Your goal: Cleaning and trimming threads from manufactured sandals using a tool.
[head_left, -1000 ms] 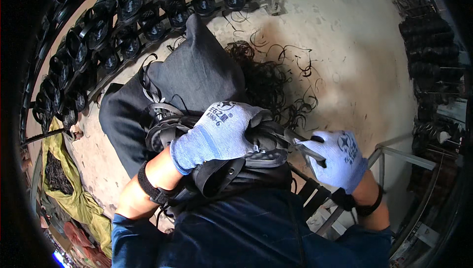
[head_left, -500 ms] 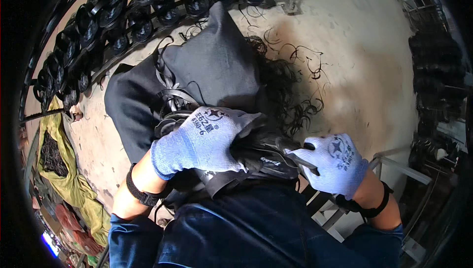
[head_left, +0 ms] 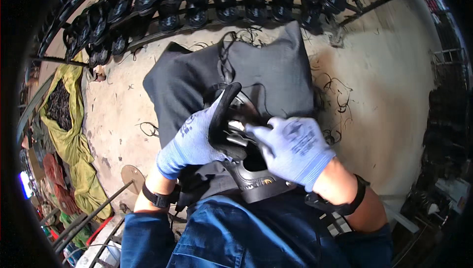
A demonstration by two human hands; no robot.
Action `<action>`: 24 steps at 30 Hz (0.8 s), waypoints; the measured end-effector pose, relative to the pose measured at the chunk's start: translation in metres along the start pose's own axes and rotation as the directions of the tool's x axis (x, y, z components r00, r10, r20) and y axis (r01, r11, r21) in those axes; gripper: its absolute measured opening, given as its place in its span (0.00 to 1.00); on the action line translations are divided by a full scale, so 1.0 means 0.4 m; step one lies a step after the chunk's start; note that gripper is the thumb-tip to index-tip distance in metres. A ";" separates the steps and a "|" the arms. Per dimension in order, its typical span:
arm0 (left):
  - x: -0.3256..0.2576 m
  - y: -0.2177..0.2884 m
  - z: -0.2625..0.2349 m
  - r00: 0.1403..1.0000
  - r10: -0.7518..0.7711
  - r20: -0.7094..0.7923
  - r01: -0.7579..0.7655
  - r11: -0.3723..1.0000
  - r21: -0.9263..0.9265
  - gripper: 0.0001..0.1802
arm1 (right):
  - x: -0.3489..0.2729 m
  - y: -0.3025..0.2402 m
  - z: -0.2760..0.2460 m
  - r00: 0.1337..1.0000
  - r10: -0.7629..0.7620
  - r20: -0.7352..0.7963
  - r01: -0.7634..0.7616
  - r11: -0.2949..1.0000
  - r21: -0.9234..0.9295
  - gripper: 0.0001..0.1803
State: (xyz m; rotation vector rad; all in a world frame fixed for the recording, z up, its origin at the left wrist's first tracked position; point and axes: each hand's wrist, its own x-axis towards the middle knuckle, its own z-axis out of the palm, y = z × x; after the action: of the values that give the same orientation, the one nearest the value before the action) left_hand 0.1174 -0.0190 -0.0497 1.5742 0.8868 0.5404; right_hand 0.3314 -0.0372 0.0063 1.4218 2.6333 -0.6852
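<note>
At the centre of the frame, a black sandal piece [head_left: 231, 120] is gripped by the left hand [head_left: 189, 142] in a blue glove, its curved strap raised upright. The right hand [head_left: 295, 149], gloved alike, is laid against the same piece from the right. A dark cloth [head_left: 266, 71] is spread beneath them on the concrete floor [head_left: 389, 95]. Rows of black sandals [head_left: 197, 1] are racked along the top edge. A yellow-green sack [head_left: 69, 120] is seen at the left.
</note>
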 end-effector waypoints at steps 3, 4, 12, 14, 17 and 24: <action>-0.058 -0.032 0.009 0.983 0.098 -0.153 -0.082 0.991 0.106 0.65 | -0.028 0.080 -0.011 0.839 0.136 -0.526 -0.079 0.988 0.130 0.18; -0.061 -0.037 0.012 0.981 0.102 -0.165 -0.086 0.991 0.101 0.65 | -0.074 0.126 -0.015 0.825 0.197 -0.530 -0.090 0.971 0.220 0.19; -0.072 -0.044 0.003 0.989 0.013 -0.148 -0.021 0.998 -0.056 0.61 | -0.342 0.074 -0.047 0.970 0.184 -0.160 -0.139 0.956 0.258 0.21; -0.073 -0.061 0.004 0.992 0.040 -0.123 -0.043 0.999 -0.017 0.61 | -0.330 0.066 -0.016 0.964 0.226 -0.138 -0.187 0.950 0.250 0.20; -0.084 -0.058 -0.006 0.991 0.049 -0.124 -0.049 0.999 0.003 0.60 | -0.264 0.045 -0.016 0.972 0.227 -0.056 -0.213 0.958 0.190 0.20; -0.132 -0.090 0.002 0.984 -0.055 -0.170 0.067 0.995 0.068 0.49 | -0.046 -0.023 -0.077 0.993 -0.071 0.096 0.088 0.978 -0.187 0.17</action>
State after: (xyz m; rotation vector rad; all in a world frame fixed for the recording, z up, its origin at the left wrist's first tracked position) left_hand 0.0777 -0.0603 -0.0777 1.5789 1.0896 0.6089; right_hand 0.3391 -0.0431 0.0421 1.2119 2.6169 -0.4752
